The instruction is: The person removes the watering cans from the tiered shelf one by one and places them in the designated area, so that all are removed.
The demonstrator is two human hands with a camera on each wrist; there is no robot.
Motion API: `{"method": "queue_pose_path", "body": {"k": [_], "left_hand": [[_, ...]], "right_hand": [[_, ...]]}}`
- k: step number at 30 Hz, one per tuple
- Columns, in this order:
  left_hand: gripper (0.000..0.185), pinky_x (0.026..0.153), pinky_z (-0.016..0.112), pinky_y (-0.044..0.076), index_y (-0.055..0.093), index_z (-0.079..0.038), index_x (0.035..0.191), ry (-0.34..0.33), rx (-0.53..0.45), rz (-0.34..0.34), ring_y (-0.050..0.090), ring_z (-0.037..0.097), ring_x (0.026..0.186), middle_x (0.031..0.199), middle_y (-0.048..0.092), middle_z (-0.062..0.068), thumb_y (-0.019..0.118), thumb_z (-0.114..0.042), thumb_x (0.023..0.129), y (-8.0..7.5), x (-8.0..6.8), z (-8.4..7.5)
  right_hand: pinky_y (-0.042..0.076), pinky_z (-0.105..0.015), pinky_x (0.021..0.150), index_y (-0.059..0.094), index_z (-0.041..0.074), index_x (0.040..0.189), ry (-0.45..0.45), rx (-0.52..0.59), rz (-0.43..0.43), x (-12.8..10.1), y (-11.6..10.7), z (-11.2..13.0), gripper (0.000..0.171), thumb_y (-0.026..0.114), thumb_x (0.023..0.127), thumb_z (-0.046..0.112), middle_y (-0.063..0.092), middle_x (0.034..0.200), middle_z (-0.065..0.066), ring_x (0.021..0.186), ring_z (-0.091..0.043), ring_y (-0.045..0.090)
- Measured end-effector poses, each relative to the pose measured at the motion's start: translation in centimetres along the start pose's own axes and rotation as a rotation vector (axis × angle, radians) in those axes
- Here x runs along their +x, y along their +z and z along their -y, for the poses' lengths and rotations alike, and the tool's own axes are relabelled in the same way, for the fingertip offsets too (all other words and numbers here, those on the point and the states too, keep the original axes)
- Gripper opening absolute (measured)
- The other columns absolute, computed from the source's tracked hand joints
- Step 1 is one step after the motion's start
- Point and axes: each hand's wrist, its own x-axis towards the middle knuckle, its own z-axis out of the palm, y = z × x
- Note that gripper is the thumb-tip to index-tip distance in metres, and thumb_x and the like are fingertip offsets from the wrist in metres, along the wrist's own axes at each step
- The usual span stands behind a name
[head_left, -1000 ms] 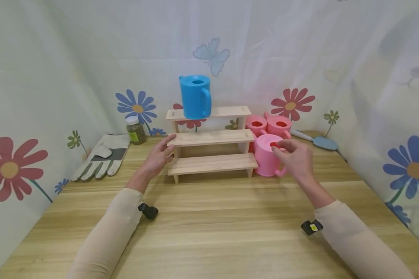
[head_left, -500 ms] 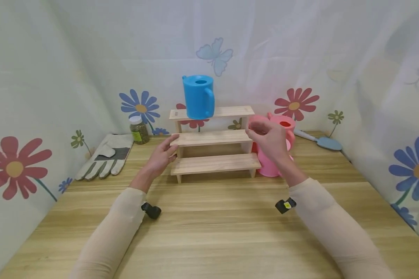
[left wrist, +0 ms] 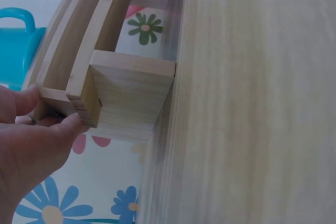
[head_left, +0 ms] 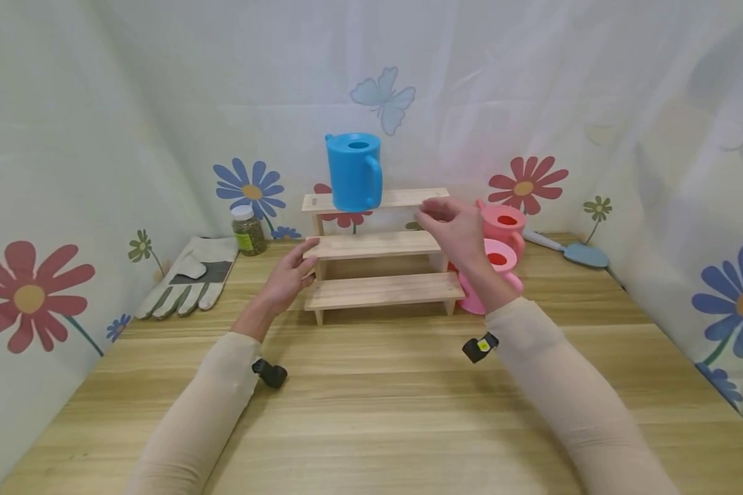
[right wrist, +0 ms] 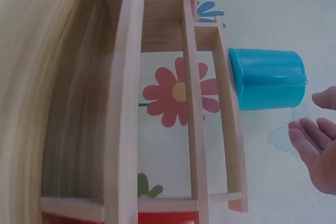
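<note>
A three-tier wooden shelf (head_left: 378, 244) stands at the back of the table, with a blue watering can (head_left: 354, 172) on its top tier. My left hand (head_left: 287, 275) holds the left end of the middle tier, thumb on top; the left wrist view shows the thumb and fingers of this hand (left wrist: 31, 145) pinching the shelf's end (left wrist: 131, 93). My right hand (head_left: 448, 230) hovers by the right end of the upper tiers, fingers relaxed and holding nothing. In the right wrist view that hand (right wrist: 317, 145) is apart from the blue can (right wrist: 268, 80). Pink watering cans (head_left: 498, 265) stand right of the shelf.
A gardening glove (head_left: 182, 278) and a small jar (head_left: 248, 230) lie left of the shelf. A blue trowel (head_left: 576, 253) rests at the back right. Flower-printed curtains close in three sides. The wooden table (head_left: 371, 412) stretches toward me.
My right hand has left the nearest pink watering can and moved left and up to the shelf's right end. The left hand has stayed on the shelf.
</note>
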Motion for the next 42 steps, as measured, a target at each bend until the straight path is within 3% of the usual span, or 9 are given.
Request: {"method": "queue_pose_path", "body": {"k": [3, 8, 19, 23, 31, 39, 42], "left_hand": [[0.049, 0.103, 0.048, 0.020, 0.022, -0.010, 0.144, -0.002, 0.006, 0.005, 0.014, 0.026, 0.132, 0.150, 0.003, 0.004, 0.037, -0.011, 0.098, -0.1, -0.1, 0.0], [0.048, 0.103, 0.049, 0.020, 0.022, -0.011, 0.144, -0.005, 0.001, 0.002, 0.014, 0.026, 0.132, 0.150, 0.003, 0.003, 0.037, -0.011, 0.098, -0.2, -0.1, 0.1], [0.048, 0.103, 0.048, 0.022, 0.023, -0.010, 0.144, -0.009, 0.004, -0.008, 0.015, 0.025, 0.132, 0.150, 0.006, 0.004, 0.037, -0.011, 0.098, -0.1, 0.0, 0.2], [0.047, 0.103, 0.047, 0.023, 0.025, -0.011, 0.143, -0.005, 0.005, -0.010, 0.016, 0.025, 0.132, 0.150, 0.007, 0.003, 0.038, -0.012, 0.098, -0.1, 0.1, 0.2], [0.048, 0.103, 0.047, 0.022, 0.023, -0.011, 0.144, -0.006, 0.003, -0.001, 0.016, 0.024, 0.131, 0.150, 0.007, 0.003, 0.037, -0.011, 0.098, -0.1, 0.1, 0.1], [0.048, 0.103, 0.048, 0.022, 0.024, -0.012, 0.144, -0.006, 0.006, -0.003, 0.017, 0.024, 0.130, 0.150, 0.007, 0.003, 0.037, -0.012, 0.098, -0.2, 0.2, 0.2], [0.047, 0.103, 0.048, 0.021, 0.026, -0.014, 0.144, -0.001, 0.004, -0.010, 0.018, 0.024, 0.130, 0.149, 0.009, 0.003, 0.038, -0.014, 0.098, -0.4, 0.4, 0.8]], "right_hand": [[0.049, -0.024, 0.079, 0.067, 0.013, 0.106, 0.029, 0.021, 0.012, 1.5, 1.3, -1.1, 0.034, 0.072, 0.078, 0.031, 0.066, 0.097, 0.002, 0.089, -0.009, 0.060], [0.049, -0.025, 0.079, 0.064, 0.019, 0.112, 0.102, 0.059, 0.020, 3.4, 3.5, -0.3, 0.047, 0.071, 0.073, 0.044, 0.064, 0.103, 0.006, 0.092, -0.008, 0.059], [0.049, -0.029, 0.081, 0.060, 0.013, 0.119, 0.124, 0.048, -0.020, 6.5, 7.1, 0.8, 0.049, 0.072, 0.076, 0.033, 0.063, 0.107, 0.000, 0.094, -0.013, 0.060], [0.049, -0.030, 0.080, 0.061, 0.012, 0.118, 0.119, 0.043, -0.028, 6.8, 7.5, 0.7, 0.045, 0.071, 0.078, 0.030, 0.064, 0.104, -0.001, 0.092, -0.014, 0.060], [0.049, -0.032, 0.081, 0.061, 0.022, 0.120, 0.204, 0.116, -0.046, 6.9, 7.3, 0.4, 0.041, 0.068, 0.081, 0.031, 0.062, 0.109, 0.006, 0.096, -0.013, 0.057], [0.049, -0.035, 0.080, 0.063, 0.029, 0.115, 0.223, 0.171, -0.130, 6.5, 7.1, -0.1, 0.051, 0.067, 0.071, 0.053, 0.063, 0.106, 0.011, 0.092, -0.010, 0.058], [0.049, -0.034, 0.080, 0.063, 0.029, 0.116, 0.215, 0.178, -0.148, 6.3, 7.2, -0.1, 0.051, 0.066, 0.071, 0.053, 0.063, 0.105, 0.010, 0.090, -0.010, 0.059]]}}
